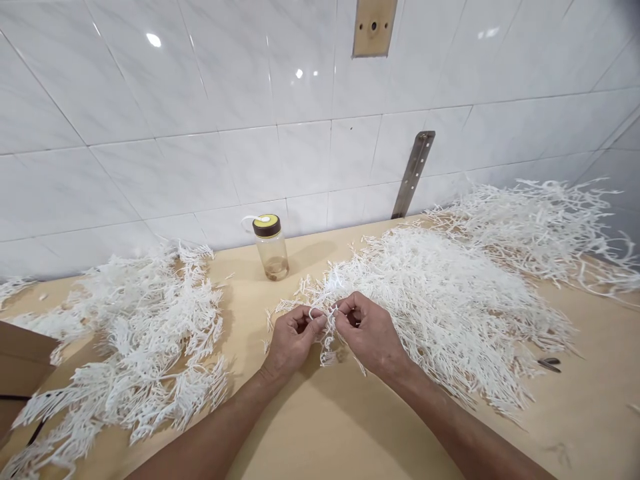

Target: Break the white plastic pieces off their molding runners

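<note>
White, thin, branching strands (328, 350) are pinched in the left hand (294, 341) and right hand (373, 335), seemingly fingertip to thumb. A tangled white heap (450, 287) lies right.

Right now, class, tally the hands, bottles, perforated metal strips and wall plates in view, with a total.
Left hand and right hand, pinching white strands: 2 hands
Bottle: 1
Perforated metal strip: 1
Wall plate: 1
Total: 5
</note>
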A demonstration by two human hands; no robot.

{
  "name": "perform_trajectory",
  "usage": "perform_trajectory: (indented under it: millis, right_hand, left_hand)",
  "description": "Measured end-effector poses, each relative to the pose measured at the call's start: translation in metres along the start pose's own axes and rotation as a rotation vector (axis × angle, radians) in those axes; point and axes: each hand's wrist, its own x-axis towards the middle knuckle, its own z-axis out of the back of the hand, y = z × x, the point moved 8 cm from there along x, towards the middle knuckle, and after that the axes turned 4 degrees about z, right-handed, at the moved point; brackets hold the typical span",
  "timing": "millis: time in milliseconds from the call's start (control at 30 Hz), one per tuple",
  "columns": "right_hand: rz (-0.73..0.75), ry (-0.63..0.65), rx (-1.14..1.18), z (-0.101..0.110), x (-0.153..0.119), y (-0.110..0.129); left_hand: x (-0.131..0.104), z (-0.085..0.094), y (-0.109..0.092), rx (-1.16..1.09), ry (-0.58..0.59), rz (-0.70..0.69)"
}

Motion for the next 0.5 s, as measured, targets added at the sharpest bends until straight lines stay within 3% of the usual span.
perform_trajectory:
  millis: [267,500]
  right_hand:
    - [0.148,-0.092,-0.058,0.007,-0.002,0.011]
    - [0.305,-0.149,-0.119,0.007,-0.005,0.023]
  left_hand:
    - [0.001,0.008,-0.005,-0.099,-0.138,0.067]
    - [0.000,-0.007,-0.009,-0.171,0.045,0.171]
